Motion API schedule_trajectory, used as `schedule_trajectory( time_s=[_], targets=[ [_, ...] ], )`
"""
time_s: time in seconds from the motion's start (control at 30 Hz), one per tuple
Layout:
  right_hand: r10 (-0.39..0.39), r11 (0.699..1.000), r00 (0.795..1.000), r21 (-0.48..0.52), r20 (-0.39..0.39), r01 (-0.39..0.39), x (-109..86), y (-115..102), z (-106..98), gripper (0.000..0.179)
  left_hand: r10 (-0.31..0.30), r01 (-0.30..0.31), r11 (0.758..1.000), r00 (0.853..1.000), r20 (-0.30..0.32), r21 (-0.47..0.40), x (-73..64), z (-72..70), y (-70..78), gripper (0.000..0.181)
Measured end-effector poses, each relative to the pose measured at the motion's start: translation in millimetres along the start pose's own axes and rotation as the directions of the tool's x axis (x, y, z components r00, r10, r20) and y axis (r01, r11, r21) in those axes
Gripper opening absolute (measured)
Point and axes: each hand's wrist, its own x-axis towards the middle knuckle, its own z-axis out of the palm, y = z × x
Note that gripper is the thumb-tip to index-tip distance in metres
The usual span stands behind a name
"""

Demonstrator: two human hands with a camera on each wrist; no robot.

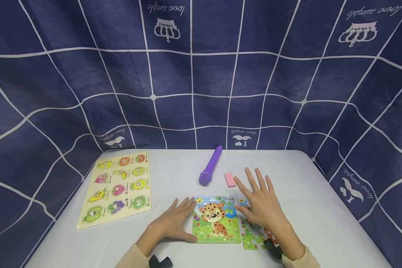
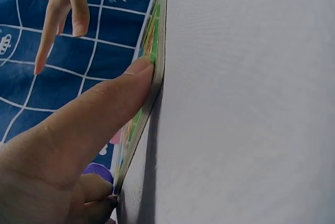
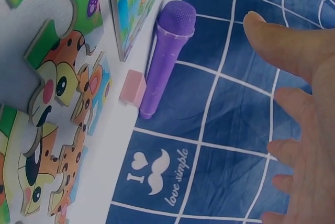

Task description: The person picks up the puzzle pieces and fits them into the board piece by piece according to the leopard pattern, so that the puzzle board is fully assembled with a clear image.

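A square picture board [image 1: 206, 231] with a spotted leopard cub lies flat on the white table in the head view. My left hand [image 1: 174, 222] rests along its left side, thumb at the lower left corner and fingers near the upper left. The left wrist view shows the thumb [image 2: 112, 98] against the board's edge. Hovering with spread, straight fingers, my right hand [image 1: 264, 204] holds nothing. Beneath it are loose jigsaw pieces [image 1: 249, 240] with leopard parts, partly hidden by the hand and wrist. Closer, the right wrist view shows separate pieces [image 3: 55, 85].
Behind the board lies a purple toy microphone [image 1: 210, 169], with a small pink block [image 1: 230, 180] beside it. A wooden fruit peg board [image 1: 117, 190] sits at the left. Navy checked cloth [image 1: 217, 74] hangs around the table's back and sides.
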Motion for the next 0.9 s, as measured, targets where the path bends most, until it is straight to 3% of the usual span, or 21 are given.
schedule_trajectory(
  time_s=[0.27, 0.33, 0.4, 0.47, 0.53, 0.63, 0.8, 0.9],
  targets=[
    [0.012, 1.0, 1.0, 0.026, 0.009, -0.012, -2.3, -0.1, -1.5, 0.088, 0.004, -0.004, 1.0, 1.0, 0.018, -0.018, 1.6, 1.4, -1.0, 0.122],
    [0.013, 0.993, 0.999, 0.118, 0.034, -0.017, -3.2, -0.6, -3.0, 0.087, 0.005, -0.005, 1.0, 1.0, 0.018, -0.004, 2.1, 1.7, -1.1, 0.122],
    [0.003, 0.96, 0.997, 0.279, 0.075, -0.024, -4.3, -1.1, -6.7, 0.085, 0.004, -0.004, 1.0, 1.0, 0.017, 0.001, 2.5, 1.7, -0.9, 0.122],
    [-0.021, 0.881, 0.993, 0.471, 0.112, -0.035, -5.0, 0.0, -11.5, 0.081, 0.003, -0.003, 1.0, 1.0, 0.015, 0.004, 2.4, 1.5, -0.3, 0.122],
    [-0.052, 0.775, 0.99, 0.63, 0.133, -0.044, -4.6, 3.2, -16.7, 0.074, 0.001, -0.001, 1.0, 1.0, 0.013, 0.0, 2.3, 1.2, 0.3, 0.121],
    [-0.082, 0.642, 0.987, 0.764, 0.139, -0.055, -1.9, 12.6, -19.3, 0.065, -0.005, 0.005, 1.0, 1.0, 0.008, -0.01, 1.5, 0.9, 0.2, 0.121],
    [-0.098, 0.492, 0.98, 0.864, 0.175, -0.106, 2.2, 34.7, -0.8, 0.058, -0.007, 0.007, 1.0, 1.0, -0.012, -0.025, 0.7, 1.5, -3.0, 0.123],
    [-0.091, 0.414, 0.965, 0.89, 0.248, -0.19, 0.0, 45.2, 14.9, 0.057, -0.004, 0.003, 0.999, 1.0, -0.016, -0.037, 0.1, 1.8, -4.8, 0.123]
  ],
)
